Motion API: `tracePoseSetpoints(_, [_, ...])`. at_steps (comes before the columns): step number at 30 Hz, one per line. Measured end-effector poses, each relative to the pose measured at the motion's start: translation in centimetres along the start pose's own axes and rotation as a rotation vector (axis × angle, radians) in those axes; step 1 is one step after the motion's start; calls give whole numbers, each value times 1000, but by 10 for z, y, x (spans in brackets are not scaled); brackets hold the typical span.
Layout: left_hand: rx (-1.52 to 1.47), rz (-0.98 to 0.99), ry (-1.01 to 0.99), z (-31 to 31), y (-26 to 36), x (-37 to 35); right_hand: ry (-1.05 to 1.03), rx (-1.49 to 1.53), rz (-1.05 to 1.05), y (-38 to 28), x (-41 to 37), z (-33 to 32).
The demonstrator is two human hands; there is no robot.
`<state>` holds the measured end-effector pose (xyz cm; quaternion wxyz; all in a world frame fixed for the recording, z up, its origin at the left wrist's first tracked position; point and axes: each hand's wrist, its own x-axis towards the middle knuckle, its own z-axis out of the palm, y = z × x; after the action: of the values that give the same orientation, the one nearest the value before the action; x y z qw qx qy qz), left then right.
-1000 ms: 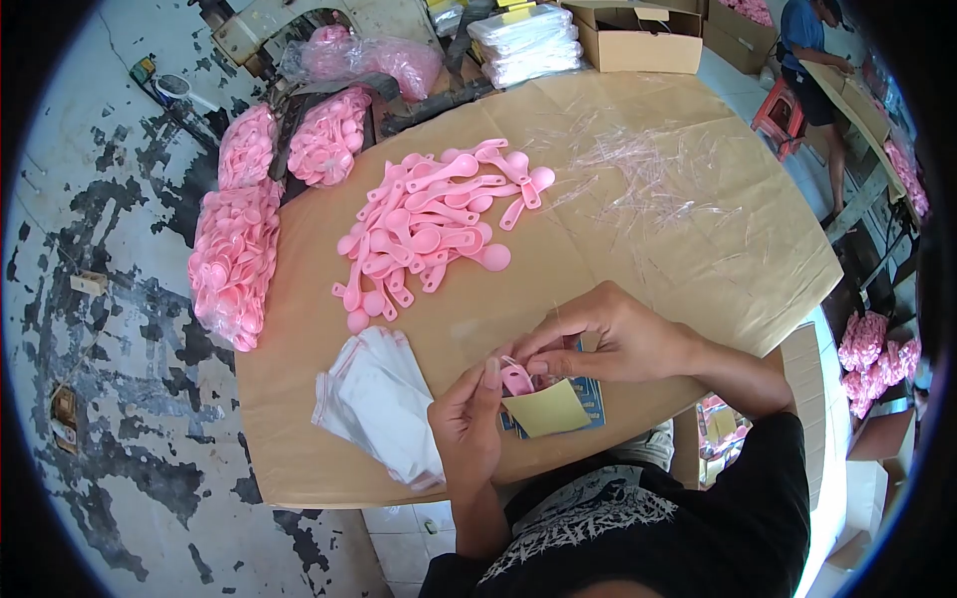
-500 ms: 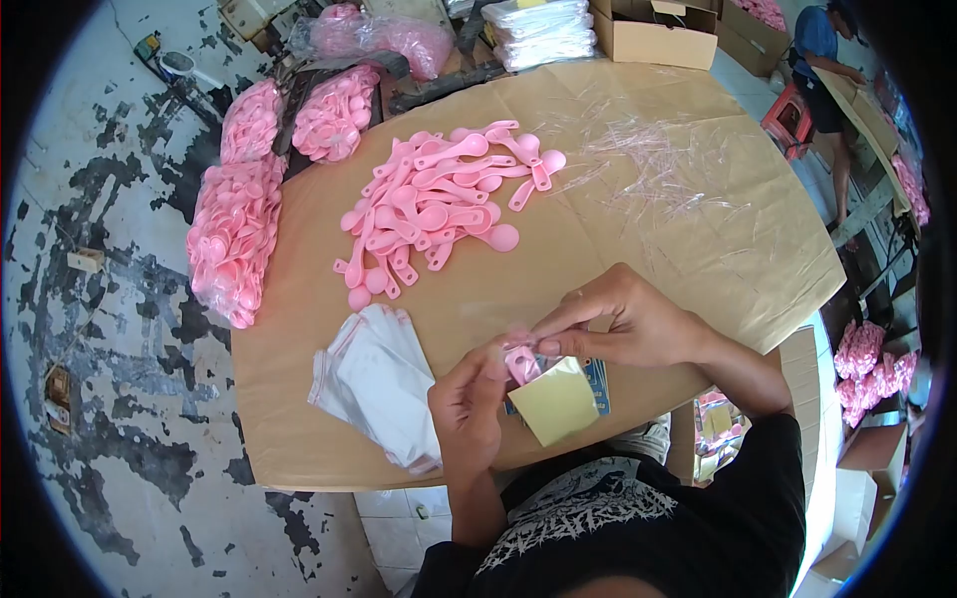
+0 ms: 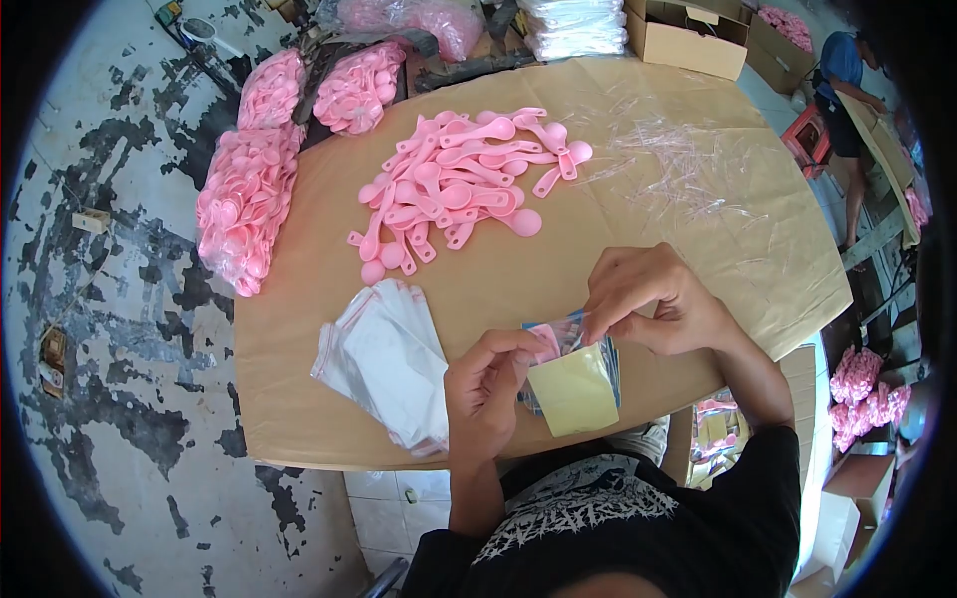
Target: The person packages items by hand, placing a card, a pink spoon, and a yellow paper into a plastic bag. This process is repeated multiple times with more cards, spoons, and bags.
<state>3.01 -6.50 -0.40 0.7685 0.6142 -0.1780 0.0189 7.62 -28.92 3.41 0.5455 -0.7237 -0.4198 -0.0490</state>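
Observation:
My left hand [image 3: 485, 387] is closed on the left edge of a small clear plastic packet [image 3: 575, 391]. A plain gold-coloured face covers its lower part, and something pink shows through the plastic at the top. My right hand [image 3: 653, 299] pinches at the packet's upper right corner; the fingertips partly hide what they grip. Blue printed cards [image 3: 531, 397] lie beneath the packet. A stack of clear, white-looking plastic bags [image 3: 387, 364] rests left of my left hand. Beyond both hands is a pile of pink measuring spoons [image 3: 454, 194].
Thin clear plastic strips [image 3: 683, 169] are scattered at the table's far right. Bags of pink spoons [image 3: 247, 204] stand along the left edge. A cardboard box [image 3: 688, 40] sits at the back. An open box of packets [image 3: 718, 439] is by my right elbow. Another person [image 3: 847, 90] works at far right.
My right hand has shifted slightly up and right, apart from my left hand. The packet's top now shows more between them. The whole view has tilted a little.

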Motion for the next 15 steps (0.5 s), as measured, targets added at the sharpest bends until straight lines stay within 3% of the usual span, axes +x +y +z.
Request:
tracePoseSetpoints(4, [60,88,-94,-10,-6,-1,-6,3,6,3,-1,1])
tracePoseSetpoints(8, [-173,-43,-59,-6,-3,-1,3,6,41,1,-1,3])
tracePoseSetpoints(11, [-99,-71,-104,-11,-10,-2,-78,-70,-29,2,-1,-2])
tracePoseSetpoints(14, [-101,-91,-95,3,-2,2,41,-150,42,1,-4,-4])
tracePoseSetpoints(15, [-110,-88,-95,5,-1,2,128,84,156,-3,-3,0])
